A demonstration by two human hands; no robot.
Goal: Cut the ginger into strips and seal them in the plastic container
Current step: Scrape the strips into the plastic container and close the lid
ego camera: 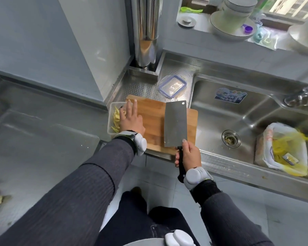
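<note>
The left hand [131,119] lies spread, fingers flat at the edge of the clear plastic container [112,119] where the pale yellow ginger strips [116,121] now sit. The right hand [189,154] is wrapped round the black handle of the broad steel cleaver [176,123], its blade lying over the wooden cutting board [153,119]. Those strips look light, damp and springy; better swept than pinched. The blue-rimmed clear lid [172,86] lies behind the board, best taken by its rim.

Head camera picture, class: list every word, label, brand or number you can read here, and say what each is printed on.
No text can be read.
Blue sticker on the sink's back wall: print too blurred.
Bag in the sink: reddish marks, too blurred.
Cleaver, cutting board, lid, container: no print visible.
</note>
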